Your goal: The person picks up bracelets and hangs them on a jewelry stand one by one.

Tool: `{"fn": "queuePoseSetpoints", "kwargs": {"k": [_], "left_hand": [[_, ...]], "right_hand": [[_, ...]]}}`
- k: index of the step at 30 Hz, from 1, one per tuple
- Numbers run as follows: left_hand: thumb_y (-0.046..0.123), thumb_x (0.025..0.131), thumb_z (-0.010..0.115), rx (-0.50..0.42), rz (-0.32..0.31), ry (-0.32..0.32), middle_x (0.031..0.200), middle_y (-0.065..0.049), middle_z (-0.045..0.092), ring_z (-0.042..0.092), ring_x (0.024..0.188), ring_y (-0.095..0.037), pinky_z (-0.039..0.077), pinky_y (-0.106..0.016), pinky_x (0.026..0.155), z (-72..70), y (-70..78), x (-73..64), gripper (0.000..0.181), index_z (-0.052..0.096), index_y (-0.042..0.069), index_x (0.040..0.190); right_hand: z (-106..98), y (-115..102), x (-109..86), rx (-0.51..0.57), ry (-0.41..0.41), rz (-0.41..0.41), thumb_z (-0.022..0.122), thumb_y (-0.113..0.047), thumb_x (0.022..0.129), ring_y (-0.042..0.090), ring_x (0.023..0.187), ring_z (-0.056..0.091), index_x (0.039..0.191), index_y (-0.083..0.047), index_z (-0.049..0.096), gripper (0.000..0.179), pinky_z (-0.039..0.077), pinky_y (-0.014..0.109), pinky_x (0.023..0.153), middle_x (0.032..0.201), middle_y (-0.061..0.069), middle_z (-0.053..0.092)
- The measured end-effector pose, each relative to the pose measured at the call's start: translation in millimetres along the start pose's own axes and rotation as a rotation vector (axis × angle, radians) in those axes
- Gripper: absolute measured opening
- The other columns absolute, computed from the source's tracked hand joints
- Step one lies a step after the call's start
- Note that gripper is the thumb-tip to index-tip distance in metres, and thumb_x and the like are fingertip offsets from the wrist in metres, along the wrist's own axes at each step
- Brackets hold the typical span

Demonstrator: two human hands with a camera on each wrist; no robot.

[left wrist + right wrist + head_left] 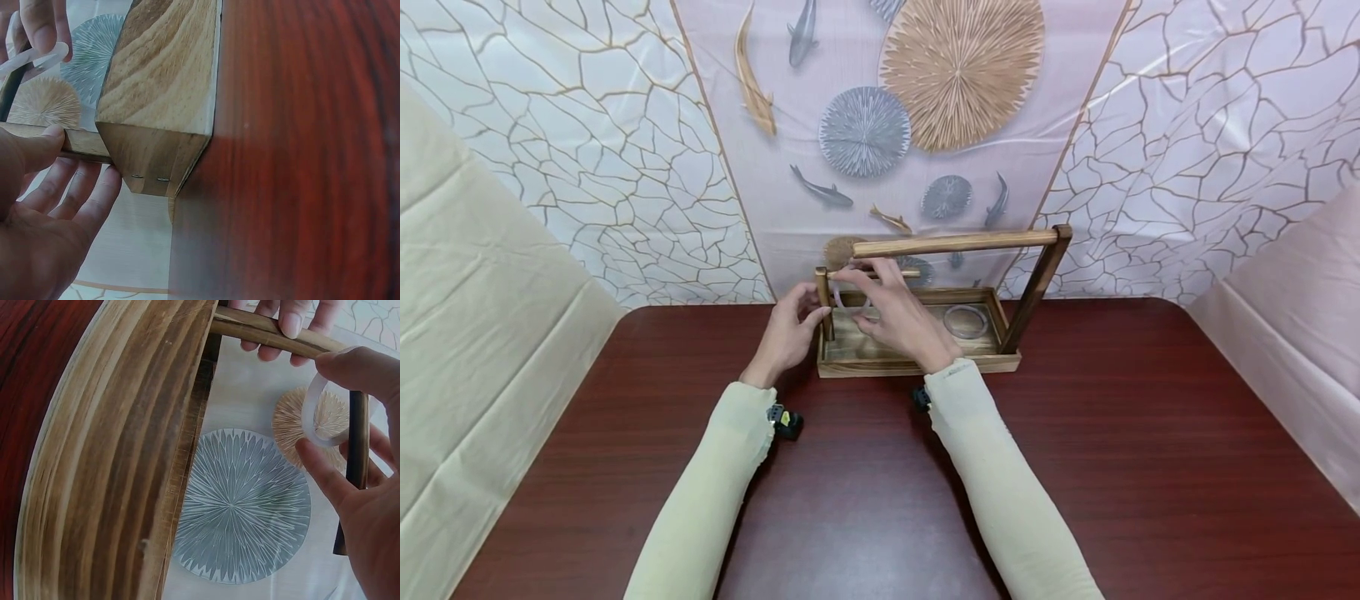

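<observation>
A wooden stand has a shallow tray base (917,366) and a short left post (823,287) carrying a short bar (912,272). My left hand (785,335) holds that post between thumb and fingers. With thumb and fingertips, my right hand (898,315) pinches a pale translucent bangle (308,412) at the short bar. In the right wrist view the dark bar overlaps the ring's side, and the hand covers part of it. A second bangle (967,336) lies flat inside the tray, toward its right end.
On the stand's right rises a taller post (1036,292); its long bar (955,244) reaches left above my right hand. The stand sits near the back edge of the dark red table (880,500). Patterned cloth (820,233) hangs close behind, with pale fabric at both sides.
</observation>
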State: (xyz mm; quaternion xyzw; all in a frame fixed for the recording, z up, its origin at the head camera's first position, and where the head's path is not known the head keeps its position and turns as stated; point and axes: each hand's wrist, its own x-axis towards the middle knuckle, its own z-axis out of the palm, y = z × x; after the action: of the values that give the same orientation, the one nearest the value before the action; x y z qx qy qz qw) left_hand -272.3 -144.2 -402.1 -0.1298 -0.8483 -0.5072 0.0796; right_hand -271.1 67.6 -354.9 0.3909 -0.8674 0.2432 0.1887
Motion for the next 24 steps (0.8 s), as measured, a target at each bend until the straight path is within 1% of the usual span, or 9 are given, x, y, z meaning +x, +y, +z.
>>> {"fn": "queuePoseSetpoints", "kwargs": {"k": [7, 10, 17, 24], "left_hand": [[0.013, 0.103, 0.059, -0.002, 0.0, -0.006, 0.121, -0.016, 0.063, 0.061, 0.123, -0.032, 0.049, -0.049, 0.103, 0.3, -1.7, 0.9, 0.026, 0.055, 0.005, 0.128], [0.012, 0.103, 0.059, -0.002, -0.002, -0.003, 0.121, -0.017, 0.063, 0.061, 0.123, -0.033, 0.049, -0.05, 0.103, -0.1, -1.3, 0.4, 0.027, 0.055, 0.005, 0.129], [0.012, 0.103, 0.059, -0.009, 0.001, 0.006, 0.123, -0.018, 0.062, 0.06, 0.125, -0.034, 0.048, -0.05, 0.105, 0.8, -0.7, -0.5, 0.027, 0.055, 0.003, 0.129], [0.01, 0.103, 0.059, -0.023, 0.001, 0.011, 0.122, -0.018, 0.063, 0.06, 0.125, -0.033, 0.047, -0.05, 0.106, 1.6, -2.0, -0.2, 0.026, 0.055, 0.003, 0.128]], "right_hand": [[-0.2, 1.7, -0.4, 0.009, -0.012, 0.041, 0.078, -0.006, 0.087, 0.029, 0.135, 0.04, 0.145, -0.026, 0.05, 0.068, 0.054, 0.041, 0.1, 0.145, 0.011, 0.045], [-0.5, 1.6, -0.3, 0.014, -0.009, 0.042, 0.079, -0.006, 0.087, 0.029, 0.135, 0.039, 0.145, -0.026, 0.051, 0.068, 0.054, 0.043, 0.099, 0.147, 0.011, 0.044], [-3.8, 0.8, -0.8, -0.01, 0.001, 0.043, 0.08, -0.009, 0.086, 0.028, 0.129, 0.043, 0.143, -0.026, 0.051, 0.066, 0.055, 0.039, 0.097, 0.144, 0.011, 0.047], [-8.4, -1.7, -2.8, -0.023, 0.001, 0.059, 0.081, -0.012, 0.086, 0.03, 0.132, 0.042, 0.144, -0.027, 0.05, 0.067, 0.054, 0.042, 0.099, 0.146, 0.014, 0.047]]}}
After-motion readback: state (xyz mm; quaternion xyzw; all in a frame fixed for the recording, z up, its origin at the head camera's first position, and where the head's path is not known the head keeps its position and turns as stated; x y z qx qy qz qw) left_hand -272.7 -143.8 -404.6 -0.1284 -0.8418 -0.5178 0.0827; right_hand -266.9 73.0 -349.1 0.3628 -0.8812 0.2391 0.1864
